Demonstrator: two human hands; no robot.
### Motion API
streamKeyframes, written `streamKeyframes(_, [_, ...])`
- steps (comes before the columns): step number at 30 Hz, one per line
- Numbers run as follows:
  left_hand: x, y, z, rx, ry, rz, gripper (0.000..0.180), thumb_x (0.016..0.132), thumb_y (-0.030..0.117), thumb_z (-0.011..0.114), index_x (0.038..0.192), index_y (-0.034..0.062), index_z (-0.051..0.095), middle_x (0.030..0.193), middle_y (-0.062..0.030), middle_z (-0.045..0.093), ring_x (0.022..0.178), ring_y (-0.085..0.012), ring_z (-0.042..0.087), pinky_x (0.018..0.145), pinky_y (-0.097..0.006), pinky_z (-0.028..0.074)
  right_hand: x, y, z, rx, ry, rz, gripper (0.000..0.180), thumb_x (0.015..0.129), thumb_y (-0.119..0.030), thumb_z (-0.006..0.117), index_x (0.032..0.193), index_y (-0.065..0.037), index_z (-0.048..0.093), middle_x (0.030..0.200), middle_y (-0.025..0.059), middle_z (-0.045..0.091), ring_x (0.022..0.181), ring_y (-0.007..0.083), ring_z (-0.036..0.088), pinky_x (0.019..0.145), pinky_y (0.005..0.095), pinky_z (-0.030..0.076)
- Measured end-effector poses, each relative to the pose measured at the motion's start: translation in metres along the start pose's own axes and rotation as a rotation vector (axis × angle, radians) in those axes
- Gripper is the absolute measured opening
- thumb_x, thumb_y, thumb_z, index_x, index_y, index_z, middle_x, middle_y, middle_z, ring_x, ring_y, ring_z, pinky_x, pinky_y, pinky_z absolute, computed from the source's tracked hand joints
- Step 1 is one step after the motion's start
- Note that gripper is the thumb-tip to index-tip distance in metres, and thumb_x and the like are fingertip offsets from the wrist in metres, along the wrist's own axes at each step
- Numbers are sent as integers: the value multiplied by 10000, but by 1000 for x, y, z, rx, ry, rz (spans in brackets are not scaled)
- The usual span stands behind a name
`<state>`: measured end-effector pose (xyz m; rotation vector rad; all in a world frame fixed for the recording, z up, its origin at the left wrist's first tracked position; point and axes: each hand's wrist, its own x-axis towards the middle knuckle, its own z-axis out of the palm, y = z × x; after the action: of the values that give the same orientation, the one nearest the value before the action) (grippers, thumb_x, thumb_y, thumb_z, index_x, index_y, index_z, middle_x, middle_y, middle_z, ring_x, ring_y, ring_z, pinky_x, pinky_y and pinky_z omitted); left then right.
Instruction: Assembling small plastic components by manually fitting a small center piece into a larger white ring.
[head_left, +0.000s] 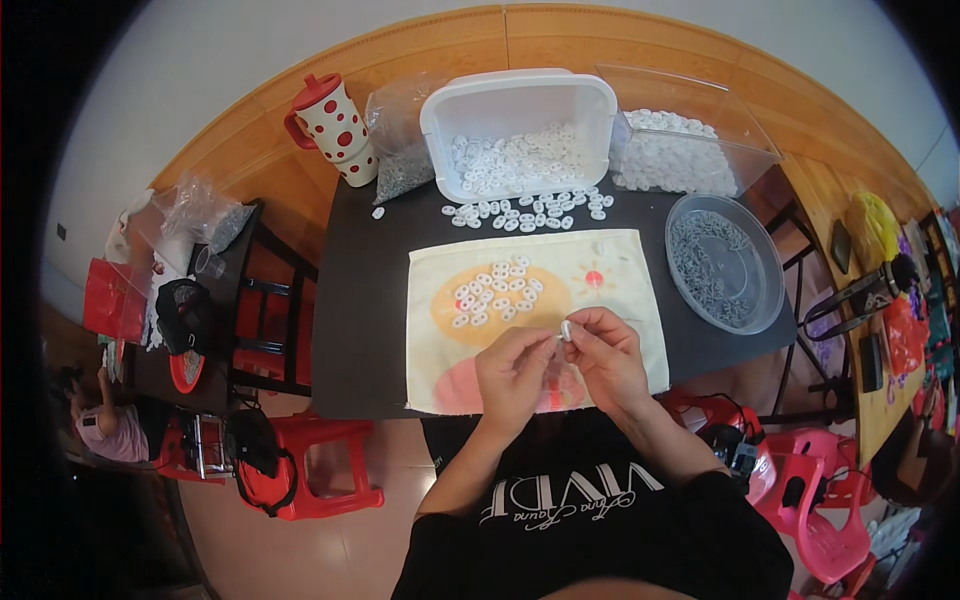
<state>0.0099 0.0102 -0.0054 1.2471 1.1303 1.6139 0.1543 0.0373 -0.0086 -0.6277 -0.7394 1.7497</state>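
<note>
My right hand (610, 362) pinches a small white oval plastic piece (566, 331), held on edge between thumb and fingers. Close to it, my left hand (513, 374) has thumb and forefinger pressed together at the piece's side; whatever they hold is too small to make out. Both hands are above the near part of a cream cloth (430, 290) with orange and pink prints. On the cloth's orange print, left of my fingers, lie several white two-holed oval pieces (501, 284) in a loose cluster.
Behind the cloth, a white tub (430, 125) lies tipped toward me, with white pieces inside and spilled before it. A clear box (750, 140) holds more. Small grey metal parts fill a round clear basin (775, 285) and a plastic bag (405, 170). A dotted tumbler (340, 130) stands back left.
</note>
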Motion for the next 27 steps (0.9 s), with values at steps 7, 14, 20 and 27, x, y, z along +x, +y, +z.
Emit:
streamKeyframes(7, [2, 11, 3, 344, 3, 228, 103, 818, -27, 691, 920, -33, 683, 798, -130, 639, 671, -201, 615, 599, -283, 474, 1, 7, -1, 90, 41, -36, 121, 955, -3, 583, 1068, 0, 624, 972, 76, 671, 845, 135, 624, 783, 256, 498])
streamKeyframes(14, [-1, -2, 0, 66, 16, 73, 142, 875, -49, 665, 1016, -46, 684, 852, -57, 681, 661, -89, 593, 582, -206, 463, 0, 7, 5, 60, 11, -84, 115, 948, 5, 590, 1057, 2, 625, 967, 75, 669, 834, 131, 618, 772, 259, 493])
streamKeyframes(20, [1, 2, -7, -255, -41, -184, 157, 904, -23, 647, 1059, -33, 672, 820, -60, 678, 664, -87, 596, 584, -217, 481, -1, 3, 7, -20, 41, -154, 179, 935, -23, 630, 1114, -5, 637, 998, 39, 671, 840, 85, 610, 766, 231, 485])
streamKeyframes(27, [1, 5, -4, -384, 35, -213, 188, 899, -45, 641, 1085, -36, 663, 845, -86, 702, 659, -89, 614, 594, -207, 493, -5, 9, 11, -121, 27, -157, 222, 946, -25, 611, 1166, 1, 633, 1018, 35, 664, 849, 80, 608, 783, 228, 486])
